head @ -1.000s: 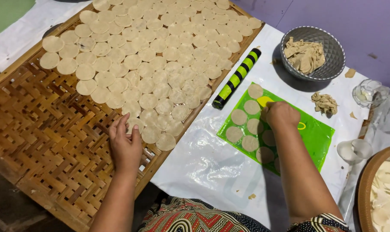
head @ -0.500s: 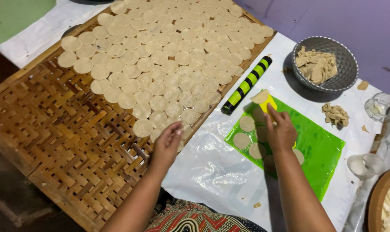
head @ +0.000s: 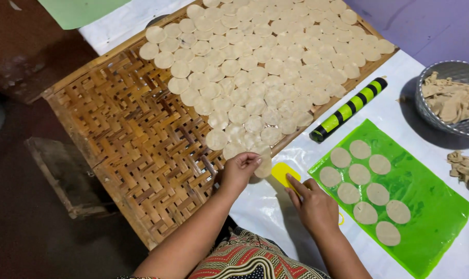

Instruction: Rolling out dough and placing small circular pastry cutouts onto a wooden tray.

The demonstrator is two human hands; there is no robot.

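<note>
My left hand (head: 240, 169) pinches a pale dough round (head: 265, 166) at the near edge of the woven bamboo tray (head: 131, 144), beside the rows of dough rounds (head: 265, 67) laid on it. My right hand (head: 315, 205) lies on the white sheet over a yellow plastic tool (head: 284, 173), whose end sticks out past the fingertips. It is just left of the green mat (head: 431, 206), which holds several cut dough rounds (head: 359, 174).
A black and green striped rolling pin (head: 348, 109) lies between tray and mat. A grey bowl (head: 425, 111) of dough scraps stands at the right, with a scrap pile (head: 466, 166) below it. The white sheet (head: 265, 212) covers the table; dark floor lies to the left.
My right hand left the green mat and moved left with the yellow tool. My left hand shifted to the tray's near edge with a dough round. The view swung right.
</note>
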